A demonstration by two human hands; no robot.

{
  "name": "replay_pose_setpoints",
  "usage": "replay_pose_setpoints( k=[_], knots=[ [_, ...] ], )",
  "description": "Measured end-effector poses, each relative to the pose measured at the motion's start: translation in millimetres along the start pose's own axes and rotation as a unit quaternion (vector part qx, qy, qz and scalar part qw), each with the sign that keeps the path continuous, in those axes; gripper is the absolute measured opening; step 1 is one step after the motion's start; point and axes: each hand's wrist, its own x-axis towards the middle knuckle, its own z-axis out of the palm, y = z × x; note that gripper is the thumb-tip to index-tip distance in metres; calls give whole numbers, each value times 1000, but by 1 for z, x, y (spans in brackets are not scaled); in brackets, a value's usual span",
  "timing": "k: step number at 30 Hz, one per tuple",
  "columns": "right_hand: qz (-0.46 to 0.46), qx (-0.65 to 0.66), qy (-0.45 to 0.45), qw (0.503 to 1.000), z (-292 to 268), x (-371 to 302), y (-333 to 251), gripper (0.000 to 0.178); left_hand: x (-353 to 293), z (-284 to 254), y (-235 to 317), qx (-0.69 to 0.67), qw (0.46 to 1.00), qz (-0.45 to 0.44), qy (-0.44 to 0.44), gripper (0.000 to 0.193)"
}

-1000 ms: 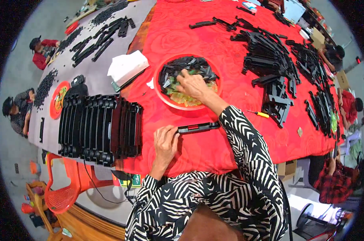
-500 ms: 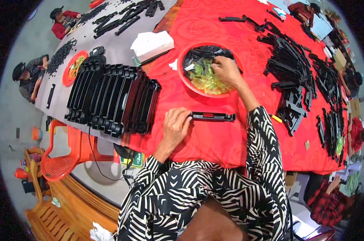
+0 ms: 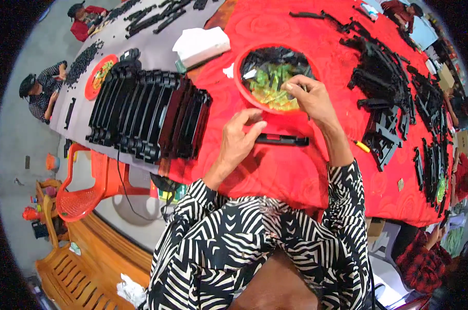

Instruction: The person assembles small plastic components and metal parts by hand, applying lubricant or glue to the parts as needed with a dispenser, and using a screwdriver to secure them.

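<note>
Nearest the wearer, black-and-white patterned sleeves (image 3: pixel 346 188) reached in over the near edge of the red-covered surface (image 3: pixel 291 173). The left hand (image 3: pixel 236 143) was above the cloth, its thumb and fingers parted in a loose curve; nothing could be made out between them. Just right of its thumb, a long black part (image 3: pixel 288 140) with a red patch visible at its middle lay roughly crosswise on the cloth. Contact between the left hand and the part's near end could not be determined.

The right hand (image 3: pixel 316 101) was at the right side of a red-rimmed bowl (image 3: pixel 237 72), thumb and index finger drawn close together, almost pinching. Whether a small piece sat between the tips could not be told. The bowl contained green and yellowish pieces (image 3: pixel 273 92) toward the near side and dark pieces (image 3: pixel 283 54) toward the far side.

To the left, a tight row of black parts (image 3: pixel 146 113) stood side by side. To the right lay a yellow-handled tool (image 3: pixel 362 146), near a heap of black parts (image 3: pixel 381 70). Farther out: a white packet (image 3: pixel 202 44), left of the bowl, and a person (image 3: pixel 40 98) at the left edge of the surface.
</note>
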Motion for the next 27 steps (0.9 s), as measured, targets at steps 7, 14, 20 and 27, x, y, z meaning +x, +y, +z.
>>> replay_pose_setpoints(
  k=[7, 14, 20, 27],
  knots=[
    [-81, 25, 9, 996, 35, -53, 18, 11, -1, -2, -1, -139, 979, -118, -89, 14],
    [-20, -41, -3, 999, 15, -67, 40, 9, 0, -6, -11, 209, 963, 161, -56, 26],
    [-3, -192, 60, 979, 29, -84, 68, 11, -29, -5, -38, 268, 944, 157, -113, 31],
    [-88, -309, 85, 943, 45, -81, 76, 11, -23, 4, -46, 269, 935, 182, -140, 37]
  ],
)
